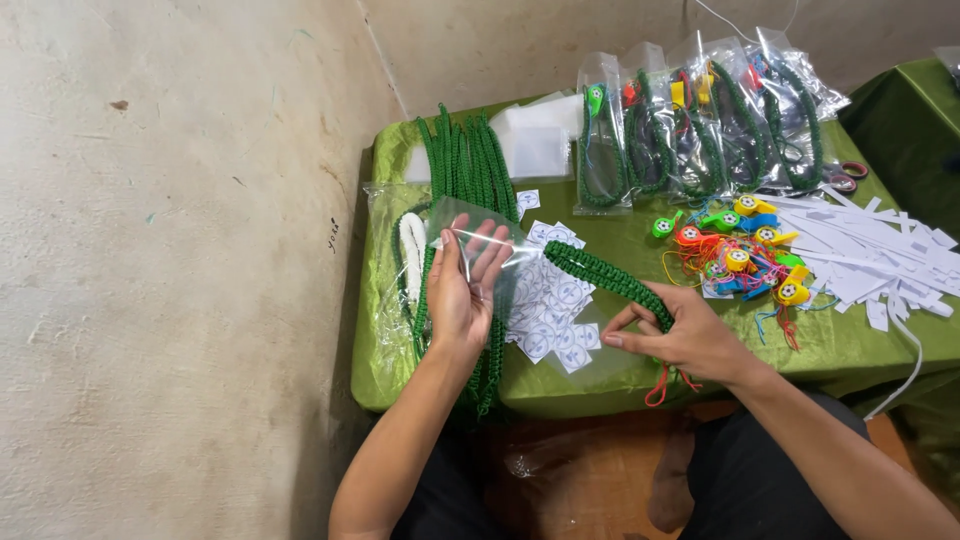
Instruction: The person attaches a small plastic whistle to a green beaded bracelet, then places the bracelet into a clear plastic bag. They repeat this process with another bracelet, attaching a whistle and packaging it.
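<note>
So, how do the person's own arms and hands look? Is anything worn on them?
Both forearms are bare, with no sleeves in view. The left hand and the right hand wear no gloves, and I see no rings, watch or bracelet on them.

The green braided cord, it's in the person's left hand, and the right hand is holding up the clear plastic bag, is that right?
The hands are swapped. In the head view the right hand holds the green braided cord, and the left hand holds up the clear plastic bag.
</note>
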